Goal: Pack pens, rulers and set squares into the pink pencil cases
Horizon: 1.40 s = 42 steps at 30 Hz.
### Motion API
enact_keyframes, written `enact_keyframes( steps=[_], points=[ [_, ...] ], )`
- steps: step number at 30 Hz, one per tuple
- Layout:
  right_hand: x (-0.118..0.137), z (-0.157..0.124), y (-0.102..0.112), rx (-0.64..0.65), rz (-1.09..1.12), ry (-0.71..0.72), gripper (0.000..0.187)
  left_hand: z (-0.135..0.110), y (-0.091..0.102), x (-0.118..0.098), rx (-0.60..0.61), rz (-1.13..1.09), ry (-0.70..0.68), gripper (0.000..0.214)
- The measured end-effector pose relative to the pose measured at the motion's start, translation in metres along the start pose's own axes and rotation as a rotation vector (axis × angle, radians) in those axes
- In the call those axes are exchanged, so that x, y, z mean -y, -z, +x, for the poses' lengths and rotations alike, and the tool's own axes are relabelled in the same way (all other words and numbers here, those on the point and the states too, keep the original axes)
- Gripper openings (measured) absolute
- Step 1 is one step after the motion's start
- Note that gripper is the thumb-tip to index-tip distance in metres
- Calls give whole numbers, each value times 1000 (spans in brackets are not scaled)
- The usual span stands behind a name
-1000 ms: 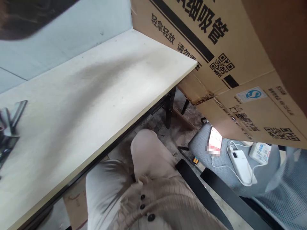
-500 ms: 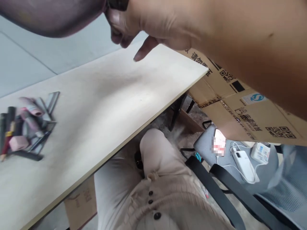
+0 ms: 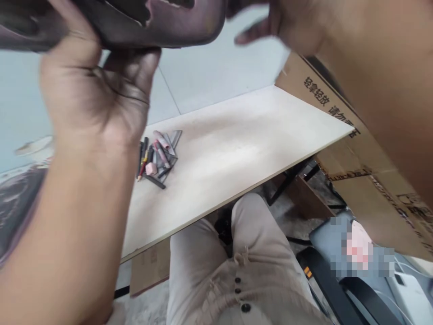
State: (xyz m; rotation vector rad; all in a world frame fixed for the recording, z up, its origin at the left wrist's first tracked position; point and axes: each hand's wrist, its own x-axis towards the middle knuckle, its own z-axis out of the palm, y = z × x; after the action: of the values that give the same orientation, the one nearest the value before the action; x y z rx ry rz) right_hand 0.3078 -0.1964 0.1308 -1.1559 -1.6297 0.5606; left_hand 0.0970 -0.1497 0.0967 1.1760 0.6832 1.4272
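Currently the left hand [image 3: 94, 90] is curling its fingers around a dark mauve object [image 3: 152, 27] at upper left, holding it from below. The right hand [image 3: 284, 27] is sitting at upper right, fingers loosely spread, right by the object's end; contact unclear. Below, a pile of pencils and erasers [image 3: 157, 158] is lying on a pale tabletop [image 3: 237, 153], with a cardboard carton [image 3: 321, 99] along its far right edge.

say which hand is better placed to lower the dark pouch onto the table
Left, likely: the left hand cups the dark pouch from below, while the right hand sits open at its end.
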Motion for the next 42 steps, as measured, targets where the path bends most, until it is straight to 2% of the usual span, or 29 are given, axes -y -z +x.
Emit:
enact_keyframes(
  steps=[1,2,3,5,9,13,17,20,24,26,28,32,35,38,42],
  points=[
    [-9,-1,-9,-10,84,-15,35,-2,-3,2,120,-122,-82,31],
    [-20,-3,-18,18,204,-45,14,-3,-5,6,158,-192,-63,33],
    [-32,-6,-26,11,300,-67,5,-3,-6,11,156,-229,-5,35],
    [-57,-13,-37,12,376,-119,9,-1,-3,23,94,-263,113,31],
    [-96,-31,-41,97,537,-230,9,1,0,51,-20,-238,199,25],
    [-118,-50,-47,2,765,-280,17,-5,-20,78,-69,-288,281,24],
    [-134,-66,-63,17,817,-378,20,-13,-45,103,-29,-354,401,18],
    [-146,-70,-59,-21,738,-390,23,-12,-48,115,-9,-388,434,15],
    [-158,-68,-24,-94,609,-395,27,-2,-29,120,56,-302,477,13],
    [-156,-65,-5,-163,631,-342,29,2,-20,120,115,-206,488,15],
    [-148,-63,5,-140,561,-278,32,3,-19,121,160,-135,479,24],
    [-129,-64,-7,-44,198,-127,33,-1,-37,126,210,-43,461,50],
    [-125,-66,-20,2,-17,-61,29,-4,-51,132,159,99,425,66],
    [-142,-66,-18,-46,-86,-106,24,-2,-53,138,128,136,425,66],
    [-187,-66,1,-230,-163,-321,21,8,-40,146,113,80,469,36]
  ],
)
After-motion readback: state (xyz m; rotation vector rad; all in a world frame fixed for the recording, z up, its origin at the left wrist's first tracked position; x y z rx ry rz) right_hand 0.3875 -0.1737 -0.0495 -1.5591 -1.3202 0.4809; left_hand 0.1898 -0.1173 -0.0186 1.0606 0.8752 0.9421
